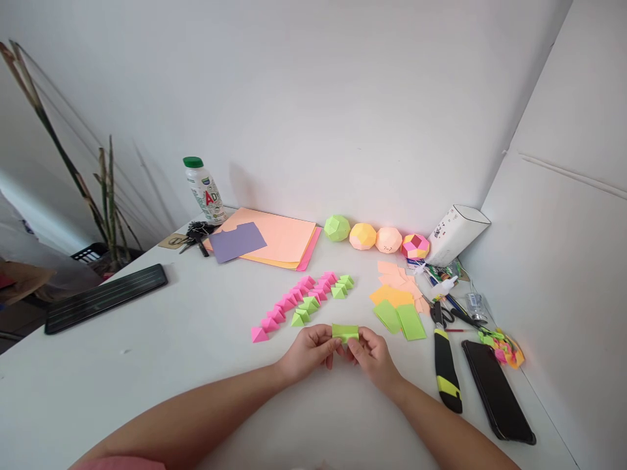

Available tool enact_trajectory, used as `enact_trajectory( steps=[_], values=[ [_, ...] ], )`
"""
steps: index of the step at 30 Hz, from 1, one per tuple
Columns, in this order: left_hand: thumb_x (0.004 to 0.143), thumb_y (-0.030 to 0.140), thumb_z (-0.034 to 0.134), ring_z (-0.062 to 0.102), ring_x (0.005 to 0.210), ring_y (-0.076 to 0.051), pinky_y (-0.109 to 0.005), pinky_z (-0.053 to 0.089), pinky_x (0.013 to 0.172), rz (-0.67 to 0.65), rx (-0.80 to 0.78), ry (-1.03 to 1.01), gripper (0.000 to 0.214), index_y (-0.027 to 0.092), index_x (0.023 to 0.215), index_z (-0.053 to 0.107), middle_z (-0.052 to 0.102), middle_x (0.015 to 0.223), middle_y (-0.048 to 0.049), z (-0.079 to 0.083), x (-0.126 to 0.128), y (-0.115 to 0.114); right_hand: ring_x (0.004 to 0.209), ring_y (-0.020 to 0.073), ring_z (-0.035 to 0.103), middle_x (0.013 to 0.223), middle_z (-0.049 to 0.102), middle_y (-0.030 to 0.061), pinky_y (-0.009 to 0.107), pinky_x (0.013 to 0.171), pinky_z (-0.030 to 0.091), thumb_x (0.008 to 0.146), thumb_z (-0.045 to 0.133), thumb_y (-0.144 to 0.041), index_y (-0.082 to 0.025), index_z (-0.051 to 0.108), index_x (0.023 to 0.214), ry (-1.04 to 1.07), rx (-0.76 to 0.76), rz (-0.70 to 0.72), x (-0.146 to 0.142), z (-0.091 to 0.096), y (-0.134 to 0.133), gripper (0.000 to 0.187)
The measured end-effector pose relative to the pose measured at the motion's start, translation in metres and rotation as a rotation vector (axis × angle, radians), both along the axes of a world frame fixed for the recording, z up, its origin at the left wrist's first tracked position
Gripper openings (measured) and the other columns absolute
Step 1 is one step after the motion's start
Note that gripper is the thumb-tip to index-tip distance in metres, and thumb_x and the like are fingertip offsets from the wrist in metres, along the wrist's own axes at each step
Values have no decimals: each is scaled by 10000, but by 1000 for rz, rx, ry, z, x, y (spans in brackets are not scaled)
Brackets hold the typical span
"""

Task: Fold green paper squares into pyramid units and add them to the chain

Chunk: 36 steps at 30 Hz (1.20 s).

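Observation:
A small piece of green paper (345, 331) with a crease along it is held between my two hands, above the table's near middle. My left hand (313, 347) pinches its left end with thumb and fingers. At the right end, my right hand (375, 356) grips it the same way. Just beyond my hands stand rows of folded pink paper units (287, 301) and folded green paper units (310, 304). To the right lie green paper slips (410, 321), with orange slips (392, 296) and peach slips (392, 273) behind them.
Several faceted paper balls (363, 236) line the wall beside a white box (458, 235). Coloured sheets (279, 238) and a bottle (206, 192) are at back left. A utility knife (447, 372), scissors (439, 314) and phone (498, 391) lie right; a long black object (108, 297) lies left.

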<state>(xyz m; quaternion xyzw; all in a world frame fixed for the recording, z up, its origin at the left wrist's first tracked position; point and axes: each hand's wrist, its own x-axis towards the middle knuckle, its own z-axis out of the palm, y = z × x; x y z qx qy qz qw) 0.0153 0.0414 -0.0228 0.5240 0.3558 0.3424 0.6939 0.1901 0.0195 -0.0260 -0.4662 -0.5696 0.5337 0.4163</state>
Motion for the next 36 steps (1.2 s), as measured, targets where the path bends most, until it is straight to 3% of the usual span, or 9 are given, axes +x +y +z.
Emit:
enact_trajectory(
  steps=[6,24,28,36],
  values=[
    [747,488,613,523,451,-79,-204,356,449,15,-13,13,349,142,717,580,669,719,-32,-3,0,0,502,119,524,573,598,-1,234,495,432,845,555,-420,-156,595,718,-15,-41,-14,2,-3,1,296],
    [775,462,583,528,446,-78,-200,343,439,5,2,35,317,148,735,579,664,738,-22,-9,-1,1,474,105,536,667,671,39,228,463,422,837,562,-416,-153,563,688,-9,-62,-22,2,-5,1,302],
    [782,457,575,532,464,-86,-205,364,457,-23,6,52,313,146,746,568,650,698,-15,-10,-1,1,462,105,527,592,637,17,223,457,411,838,564,-408,-156,552,670,-25,-56,-30,2,-6,1,303],
    [814,393,539,489,485,-91,-214,386,482,-99,47,132,257,139,788,571,591,608,10,-1,0,-1,476,115,529,569,605,14,230,465,410,840,554,-404,-145,581,681,-55,-38,4,2,-3,0,305]
  ],
)
